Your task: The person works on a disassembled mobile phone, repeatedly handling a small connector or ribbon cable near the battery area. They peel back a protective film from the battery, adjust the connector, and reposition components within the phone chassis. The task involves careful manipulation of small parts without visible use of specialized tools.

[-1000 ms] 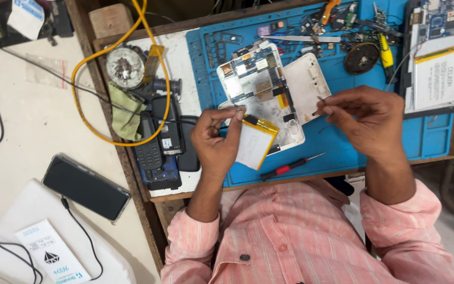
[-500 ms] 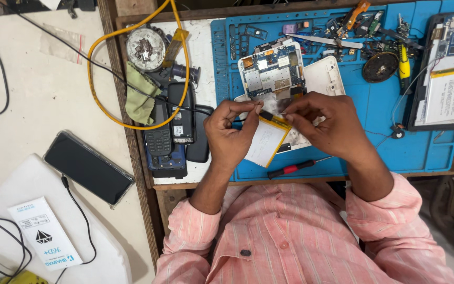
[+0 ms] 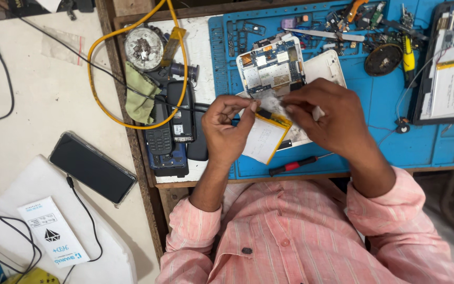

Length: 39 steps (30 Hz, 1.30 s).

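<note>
Left hand (image 3: 227,131) pinches one yellow-edged battery (image 3: 265,138); right hand (image 3: 328,118) fingers narrow over one opened tablet (image 3: 277,71). One red screwdriver (image 3: 292,166), three phones by it.

An electronics repair workshop: a blue repair mat (image 3: 384,142) covers the wooden bench, an opened tablet (image 3: 274,66) at its centre, loose tools and parts (image 3: 374,21) at one o'clock, old handsets (image 3: 172,131) at nine.

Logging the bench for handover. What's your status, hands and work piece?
Left hand pinching the white, yellow-edged battery pack at its top edge. Right hand at the same spot, fingertips over the opened tablet. Red-handled screwdriver lies just below, untouched.
</note>
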Each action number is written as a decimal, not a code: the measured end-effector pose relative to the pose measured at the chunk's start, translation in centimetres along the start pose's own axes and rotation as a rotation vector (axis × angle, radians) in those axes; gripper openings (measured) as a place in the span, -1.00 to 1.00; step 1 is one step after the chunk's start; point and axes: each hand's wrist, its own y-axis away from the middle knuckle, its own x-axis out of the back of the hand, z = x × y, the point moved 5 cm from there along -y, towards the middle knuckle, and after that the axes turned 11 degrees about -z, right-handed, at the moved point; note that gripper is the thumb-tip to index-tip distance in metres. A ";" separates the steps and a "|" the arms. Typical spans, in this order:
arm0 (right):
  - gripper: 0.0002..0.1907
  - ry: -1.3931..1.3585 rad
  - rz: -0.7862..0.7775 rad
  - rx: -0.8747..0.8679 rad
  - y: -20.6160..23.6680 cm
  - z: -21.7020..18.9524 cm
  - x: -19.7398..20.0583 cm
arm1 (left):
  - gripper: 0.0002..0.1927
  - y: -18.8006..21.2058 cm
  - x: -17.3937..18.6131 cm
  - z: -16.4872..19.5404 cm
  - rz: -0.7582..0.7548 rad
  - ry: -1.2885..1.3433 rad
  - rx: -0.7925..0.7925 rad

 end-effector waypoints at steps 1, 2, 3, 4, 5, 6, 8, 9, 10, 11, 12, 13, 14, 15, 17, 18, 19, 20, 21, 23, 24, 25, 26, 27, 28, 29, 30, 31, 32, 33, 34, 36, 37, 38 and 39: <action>-0.77 -0.133 0.031 0.015 0.0 0.2 0.0 | -0.85 -0.1 -0.1 -0.1 -0.002 0.016 0.006; -0.79 -0.232 0.030 0.027 -0.1 0.5 -0.2 | -0.85 -0.1 -0.2 -0.2 -0.002 0.026 0.013; -0.81 -0.333 0.030 0.039 -0.3 0.8 -0.6 | -0.85 -0.1 -0.4 -0.3 -0.003 0.035 0.022; -0.82 -0.433 0.032 0.054 -0.5 1.0 -1.0 | -0.85 -0.1 -0.5 -0.3 -0.004 0.042 0.029; -0.83 -0.501 0.031 0.031 -0.6 1.4 -1.5 | -0.85 -0.2 -0.7 -0.4 -0.002 0.043 0.035; -0.84 -0.570 0.030 0.007 -0.7 1.7 -2.1 | -0.85 -0.2 -0.8 -0.5 0.002 0.044 0.044; -0.85 -0.681 0.031 -0.005 -0.6 2.4 -2.6 | -0.85 -0.3 -1.1 -0.5 0.002 0.035 0.056; -0.85 -0.721 0.033 0.009 -0.6 2.7 -2.6 | -0.86 -0.3 -1.2 -0.6 -0.001 0.027 0.058; -0.85 -0.760 0.034 0.022 -0.5 2.9 -2.7 | -0.86 -0.3 -1.3 -0.6 -0.003 0.020 0.060; -0.86 -0.722 0.040 0.011 -0.5 3.2 -2.7 | -0.86 -0.3 -1.4 -0.6 -0.004 0.015 0.063; -0.86 -0.682 0.046 0.000 -0.4 3.4 -2.6 | -0.86 -0.2 -1.5 -0.7 -0.004 0.013 0.066; -0.87 -0.640 0.050 -0.010 -0.3 3.7 -2.5 | -0.87 -0.2 -1.7 -0.8 -0.004 0.011 0.068; -0.87 -0.628 0.052 -0.019 -0.3 3.8 -2.5 | -0.87 -0.3 -1.8 -0.9 -0.003 0.007 0.066; -0.87 -0.615 0.053 -0.028 -0.3 4.0 -2.5 | -0.87 -0.4 -1.9 -0.9 -0.002 0.003 0.064; -0.88 -0.582 0.056 -0.024 -0.3 4.2 -2.4 | -0.87 -0.4 -2.1 -1.1 0.005 0.001 0.068; -0.88 -0.562 0.058 -0.012 -0.3 4.3 -2.4 | -0.87 -0.4 -2.1 -1.2 0.010 0.004 0.075; -0.88 -0.540 0.059 0.000 -0.4 4.3 -2.3 | -0.87 -0.5 -2.2 -1.3 0.015 0.008 0.080; -0.89 -0.563 0.061 0.006 -0.4 4.4 -2.3 | -0.87 -0.5 -2.2 -1.3 0.012 0.005 0.078; -0.89 -0.586 0.062 0.011 -0.4 4.4 -2.3 | -0.87 -0.5 -2.3 -1.2 0.008 0.003 0.076; -0.89 -0.595 0.068 0.019 -0.4 4.5 -2.3 | -0.87 -0.5 -2.3 -1.2 0.003 0.004 0.074; -0.89 -0.582 0.072 0.021 -0.4 4.5 -2.3 | -0.87 -0.6 -2.3 -1.2 0.000 0.007 0.074; -0.90 -0.569 0.075 0.023 -0.4 4.5 -2.3 | -0.87 -0.5 -2.3 -1.3 -0.002 0.009 0.074; -0.90 -0.567 0.073 0.018 -0.5 4.6 -2.4 | -0.87 -0.6 -2.3 -1.3 -0.002 0.009 0.073; -0.90 -0.565 0.071 0.013 -0.5 4.6 -2.5 | -0.87 -0.6 -2.2 -1.3 -0.002 0.009 0.073; -0.90 -0.563 0.068 0.008 -0.5 4.7 -2.5 | -0.87 -0.5 -2.2 -1.3 -0.001 0.009 0.072; -0.90 -0.578 0.064 0.002 -0.5 4.7 -2.6 | -0.87 -0.5 -2.2 -1.4 -0.003 0.015 0.069; -0.90 -0.592 0.060 -0.002 -0.5 4.8 -2.7 | -0.87 -0.6 -2.2 -1.4 -0.005 0.021 0.066; -0.91 -0.606 0.056 -0.007 -0.6 4.9 -2.8 | -0.87 -0.6 -2.2 -1.5 -0.007 0.027 0.063; -0.91 -0.619 0.055 -0.004 -0.6 4.9 -2.9 | -0.87 -0.6 -2.1 -1.5 -0.007 0.030 0.062; -0.91 -0.632 0.054 0.000 -0.6 4.9 -3.0 | -0.86 -0.6 -2.1 -1.6 -0.009 0.032 0.061; -0.91 -0.645 0.053 0.004 -0.6 5.0 -3.0 | -0.86 -0.6 -2.1 -1.6 -0.010 0.035 0.061; -0.92 -0.640 0.037 -0.045 -0.6 5.3 -3.2 | -0.86 -0.6 -2.0 -1.6 -0.007 0.017 0.059; -0.92 -0.637 0.028 -0.069 -0.6 5.4 -3.2 | -0.86 -0.5 -2.0 -1.6 -0.005 0.008 0.058; -0.92 -0.670 0.025 -0.060 -0.6 5.4 -3.3 | -0.86 -0.6 -2.0 -1.7 -0.007 0.002 0.060; -0.93 -0.703 0.021 -0.050 -0.7 5.4 -3.3 | -0.87 -0.6 -2.0 -1.7 -0.010 -0.004 0.062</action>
